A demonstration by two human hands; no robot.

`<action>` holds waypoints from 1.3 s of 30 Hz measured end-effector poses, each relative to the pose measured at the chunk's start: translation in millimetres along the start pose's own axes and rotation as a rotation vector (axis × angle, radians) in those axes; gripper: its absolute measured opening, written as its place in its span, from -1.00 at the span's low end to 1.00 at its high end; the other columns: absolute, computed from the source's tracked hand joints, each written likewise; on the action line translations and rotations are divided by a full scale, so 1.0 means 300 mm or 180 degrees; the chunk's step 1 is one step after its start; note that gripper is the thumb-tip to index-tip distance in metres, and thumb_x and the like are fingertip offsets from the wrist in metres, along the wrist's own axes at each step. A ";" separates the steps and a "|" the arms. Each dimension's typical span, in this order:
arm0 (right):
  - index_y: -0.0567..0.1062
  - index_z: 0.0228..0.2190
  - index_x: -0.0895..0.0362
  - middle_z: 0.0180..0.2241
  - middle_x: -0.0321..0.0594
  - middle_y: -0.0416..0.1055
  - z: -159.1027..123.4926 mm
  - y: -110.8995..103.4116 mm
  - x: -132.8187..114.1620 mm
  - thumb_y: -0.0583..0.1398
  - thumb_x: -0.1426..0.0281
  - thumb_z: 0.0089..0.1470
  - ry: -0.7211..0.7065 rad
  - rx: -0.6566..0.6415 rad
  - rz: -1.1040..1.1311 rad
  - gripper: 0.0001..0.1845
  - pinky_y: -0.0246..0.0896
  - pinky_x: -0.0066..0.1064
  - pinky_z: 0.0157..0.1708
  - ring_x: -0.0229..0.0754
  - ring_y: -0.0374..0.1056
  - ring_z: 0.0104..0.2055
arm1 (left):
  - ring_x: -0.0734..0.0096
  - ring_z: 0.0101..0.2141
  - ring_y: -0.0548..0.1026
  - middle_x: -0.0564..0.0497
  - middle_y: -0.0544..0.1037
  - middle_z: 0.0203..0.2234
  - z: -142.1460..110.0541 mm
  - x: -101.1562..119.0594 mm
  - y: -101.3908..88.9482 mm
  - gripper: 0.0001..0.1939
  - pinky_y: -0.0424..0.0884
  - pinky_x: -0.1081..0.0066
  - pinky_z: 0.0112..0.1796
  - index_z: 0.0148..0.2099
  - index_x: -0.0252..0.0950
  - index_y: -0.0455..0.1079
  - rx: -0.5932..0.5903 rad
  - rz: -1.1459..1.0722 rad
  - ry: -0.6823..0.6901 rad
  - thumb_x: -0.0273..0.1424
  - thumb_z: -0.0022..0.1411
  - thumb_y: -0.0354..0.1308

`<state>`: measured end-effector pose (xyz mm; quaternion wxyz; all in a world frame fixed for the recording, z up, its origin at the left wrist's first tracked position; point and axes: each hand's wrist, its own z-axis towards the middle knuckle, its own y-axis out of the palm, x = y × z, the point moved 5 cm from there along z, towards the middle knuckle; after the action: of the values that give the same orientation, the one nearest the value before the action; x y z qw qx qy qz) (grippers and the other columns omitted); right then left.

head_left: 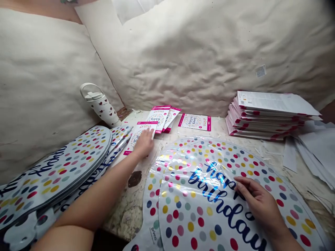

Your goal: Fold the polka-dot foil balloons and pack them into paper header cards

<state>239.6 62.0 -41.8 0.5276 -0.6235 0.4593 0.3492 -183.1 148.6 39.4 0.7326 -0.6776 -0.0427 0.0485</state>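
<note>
My left hand lies flat on a pink-edged Prima balloon packet, with more such packets overlapping just beyond it. A single packet lies to their right. My right hand rests on a round foil balloon, which is printed with coloured dots and blue "happy birthday" lettering. A second foil balloon lies partly under it. Several similar flat balloons are piled left of my left forearm.
A tall stack of packets stands at the right, with loose white sheets beside it. A white heart-patterned bottle leans at the back left. Cream padded cloth lines the back. The worn tabletop has a dark stain.
</note>
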 end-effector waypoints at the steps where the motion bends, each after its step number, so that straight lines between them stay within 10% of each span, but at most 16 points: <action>1: 0.47 -0.14 0.03 -0.31 -0.24 0.50 -0.001 -0.001 0.000 0.20 0.02 -0.06 0.0009 -0.0027 0.0023 -0.51 0.33 -0.33 -0.17 -0.11 0.40 -0.21 | 0.15 0.22 0.05 -0.24 0.08 0.24 -0.003 -0.069 -0.008 -0.44 -0.01 0.25 0.17 0.26 -0.47 0.03 -0.0026 0.0010 -0.0147 -0.37 0.25 -0.16; 5: 0.47 -0.14 0.04 -0.29 -0.22 0.50 -0.004 0.000 -0.008 0.20 0.03 -0.06 -0.0022 -0.0058 0.0014 -0.51 0.33 -0.30 -0.17 -0.09 0.40 -0.19 | 0.04 0.18 0.14 -0.37 0.15 0.18 -0.012 -0.196 -0.014 -0.28 0.15 0.21 0.09 0.25 -0.60 0.02 -0.0210 -0.0007 -0.0636 -0.08 0.27 -0.26; 11: 0.50 -0.18 0.06 -0.33 -0.21 0.50 -0.007 0.007 -0.033 0.22 0.04 -0.08 -0.0154 0.0011 -0.0021 -0.53 0.34 -0.27 -0.19 -0.08 0.41 -0.23 | -0.24 0.02 0.33 -0.49 0.14 0.16 0.052 -0.101 0.010 0.06 0.34 0.08 -0.11 0.31 -0.54 -0.15 -0.0337 0.0098 -0.0860 0.08 -0.02 0.06; 15: 0.55 -0.26 0.10 -0.36 -0.18 0.50 -0.009 0.007 -0.054 0.27 0.04 -0.18 -0.0245 0.0092 0.0227 -0.52 0.37 -0.24 -0.25 -0.06 0.42 -0.29 | -0.12 -0.19 0.50 -0.42 0.49 -0.15 0.056 -0.094 -0.109 -0.33 0.40 0.13 -0.23 0.15 -0.48 0.21 -0.0197 0.0236 -0.0991 -0.21 0.05 0.10; 18: 0.56 -0.28 0.09 -0.36 -0.17 0.50 -0.015 0.011 -0.080 0.27 0.07 -0.16 -0.0337 0.0070 0.0334 -0.56 0.36 -0.23 -0.26 -0.06 0.41 -0.30 | -0.07 -0.16 0.48 -0.32 0.52 -0.19 0.012 -0.060 -0.264 -0.57 0.36 0.08 -0.19 0.08 -0.39 0.30 0.0587 0.0330 -0.0852 -0.38 0.18 -0.07; 21: 0.56 -0.30 0.09 -0.36 -0.18 0.50 -0.017 0.014 -0.096 0.26 0.07 -0.14 -0.0354 0.0040 0.0307 -0.58 0.34 -0.26 -0.26 -0.08 0.40 -0.31 | 0.13 -0.02 0.40 -0.13 0.45 -0.03 -0.010 0.126 -0.355 -0.57 0.27 0.20 -0.01 0.12 -0.26 0.28 0.1789 -0.0005 0.0453 -0.46 0.23 -0.14; 24: 0.56 -0.33 0.10 -0.38 -0.18 0.49 -0.016 0.014 -0.101 0.24 0.06 -0.13 -0.0414 0.0044 0.0281 -0.59 0.32 -0.27 -0.29 -0.10 0.39 -0.33 | 0.26 0.05 0.33 -0.06 0.42 0.02 0.065 0.367 -0.262 -0.59 0.17 0.26 0.08 0.10 -0.27 0.31 0.1498 -0.0378 0.1533 -0.51 0.25 -0.14; 28: 0.56 -0.34 0.09 -0.43 -0.20 0.48 -0.022 0.016 -0.109 0.24 0.07 -0.12 -0.0497 0.0092 0.0330 -0.61 0.32 -0.28 -0.31 -0.10 0.38 -0.36 | 0.25 0.03 0.34 -0.07 0.44 -0.01 0.259 0.578 -0.054 -0.61 0.17 0.17 0.07 0.06 -0.22 0.33 0.0783 -0.0235 0.1602 -0.59 0.24 -0.08; 34: 0.56 -0.31 0.08 -0.41 -0.20 0.48 -0.025 0.016 -0.115 0.23 0.08 -0.08 -0.0460 0.0199 0.0419 -0.63 0.34 -0.27 -0.29 -0.10 0.39 -0.34 | 0.25 -0.10 0.40 -0.10 0.36 -0.02 0.454 0.665 0.071 -0.64 0.38 0.12 -0.11 0.05 -0.31 0.27 0.0346 -0.0073 0.1048 -0.28 0.26 0.07; 39: 0.53 -0.27 0.07 -0.32 -0.20 0.49 -0.007 0.013 -0.065 0.22 0.11 -0.05 -0.0373 -0.0073 0.0271 -0.65 0.33 -0.31 -0.23 -0.10 0.40 -0.27 | -0.02 0.21 0.02 -0.24 0.04 0.24 0.382 0.654 0.040 -0.40 0.08 -0.05 0.10 0.27 -0.34 0.00 0.0158 0.0007 0.1018 -0.53 0.20 0.00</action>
<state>229.4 63.8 -24.6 0.5311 -0.5879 0.4497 0.4124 -3.2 288.1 35.7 0.7466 -0.6583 0.0763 -0.0581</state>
